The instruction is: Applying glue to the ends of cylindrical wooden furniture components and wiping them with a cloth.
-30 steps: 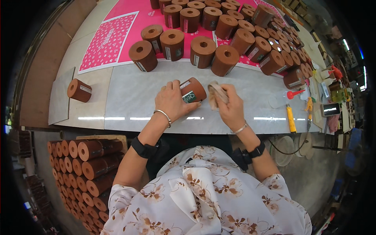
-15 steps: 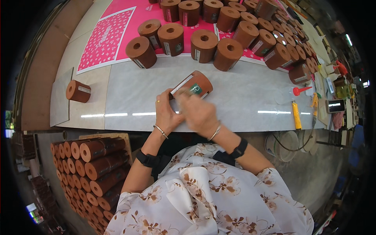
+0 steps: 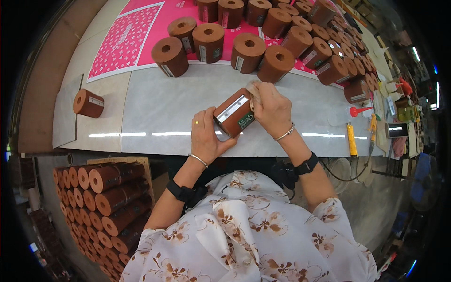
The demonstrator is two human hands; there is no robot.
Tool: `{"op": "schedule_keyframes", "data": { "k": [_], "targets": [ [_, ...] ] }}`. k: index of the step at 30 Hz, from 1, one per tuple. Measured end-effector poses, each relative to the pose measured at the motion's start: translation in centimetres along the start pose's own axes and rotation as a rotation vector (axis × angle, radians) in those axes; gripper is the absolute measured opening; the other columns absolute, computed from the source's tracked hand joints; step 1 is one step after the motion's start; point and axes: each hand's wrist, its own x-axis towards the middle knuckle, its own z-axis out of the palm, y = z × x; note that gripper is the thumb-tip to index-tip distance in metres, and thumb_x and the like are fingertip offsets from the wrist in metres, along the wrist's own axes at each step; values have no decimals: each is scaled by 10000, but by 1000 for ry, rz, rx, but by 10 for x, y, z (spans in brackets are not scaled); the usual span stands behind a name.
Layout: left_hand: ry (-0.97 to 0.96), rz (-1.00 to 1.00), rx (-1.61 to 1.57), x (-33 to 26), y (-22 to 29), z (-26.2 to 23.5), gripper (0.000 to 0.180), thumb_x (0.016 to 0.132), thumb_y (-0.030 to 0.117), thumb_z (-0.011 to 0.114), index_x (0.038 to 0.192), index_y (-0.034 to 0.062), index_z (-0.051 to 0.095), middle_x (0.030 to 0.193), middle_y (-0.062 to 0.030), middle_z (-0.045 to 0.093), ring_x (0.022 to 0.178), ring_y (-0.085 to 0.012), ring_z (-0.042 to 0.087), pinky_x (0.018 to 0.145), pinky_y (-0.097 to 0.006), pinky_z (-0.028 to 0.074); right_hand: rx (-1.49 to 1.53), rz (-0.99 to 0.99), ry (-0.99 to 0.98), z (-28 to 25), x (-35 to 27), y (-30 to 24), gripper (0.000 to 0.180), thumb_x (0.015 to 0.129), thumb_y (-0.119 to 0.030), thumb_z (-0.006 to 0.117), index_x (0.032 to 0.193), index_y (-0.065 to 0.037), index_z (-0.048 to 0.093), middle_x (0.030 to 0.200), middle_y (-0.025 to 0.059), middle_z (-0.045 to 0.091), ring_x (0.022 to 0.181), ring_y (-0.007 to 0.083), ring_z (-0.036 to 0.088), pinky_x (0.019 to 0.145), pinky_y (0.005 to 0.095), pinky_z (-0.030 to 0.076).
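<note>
A brown cylindrical roll (image 3: 233, 112) with a silvery strip and a dark label lies tilted on its side at the near part of the grey table (image 3: 155, 108). My left hand (image 3: 206, 136) grips it from below and the left. My right hand (image 3: 272, 109) presses a crumpled beige cloth (image 3: 254, 89) against the roll's upper right end. Both wrists wear thin bangles and black bands.
Many matching brown rolls (image 3: 249, 49) stand upright across the back on a pink patterned sheet (image 3: 124, 40). One lone roll (image 3: 88, 103) lies at the left. A yellow-handled tool (image 3: 351, 138) and a red-capped bottle (image 3: 350, 112) lie right. A crate of stacked rolls (image 3: 103, 197) sits below left.
The roll was lifted and turned between my hands, then tilted so the silvery strip faces up. My right hand went from over the roll to its right end with the cloth.
</note>
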Motion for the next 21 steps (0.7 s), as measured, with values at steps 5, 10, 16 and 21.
{"op": "schedule_keyframes", "data": {
  "k": [5,10,16,21],
  "targets": [
    [11,173,163,-8,-18,9,863,539,255,832,1241,-35,422,1074,-207,504,976,-380,496,865,-449,409,220,-130,-48,0,-27,-62,336,730,-58,600,1063,-15,618,843,116,630,724,236,647,571,349,517],
    [1,94,25,-4,-1,-1,842,575,261,818,1262,-21,420,1081,-210,501,999,-369,488,876,-447,393,71,108,103,1,4,11,187,763,-107,637,945,-94,593,784,71,591,614,254,610,532,340,499],
    [-122,-90,-109,-6,24,-18,883,590,356,816,1281,-13,409,1071,-182,503,1048,-339,457,926,-436,328,80,74,181,1,0,13,191,767,-126,649,942,-81,587,830,83,597,625,249,616,517,334,497],
    [-48,-64,-35,-14,1,0,873,607,374,816,1276,-9,406,1066,-167,499,999,-329,460,907,-440,334,238,-143,6,-1,-21,-68,234,720,-102,638,939,-44,576,819,94,594,620,232,617,502,324,494]
  ]
}}
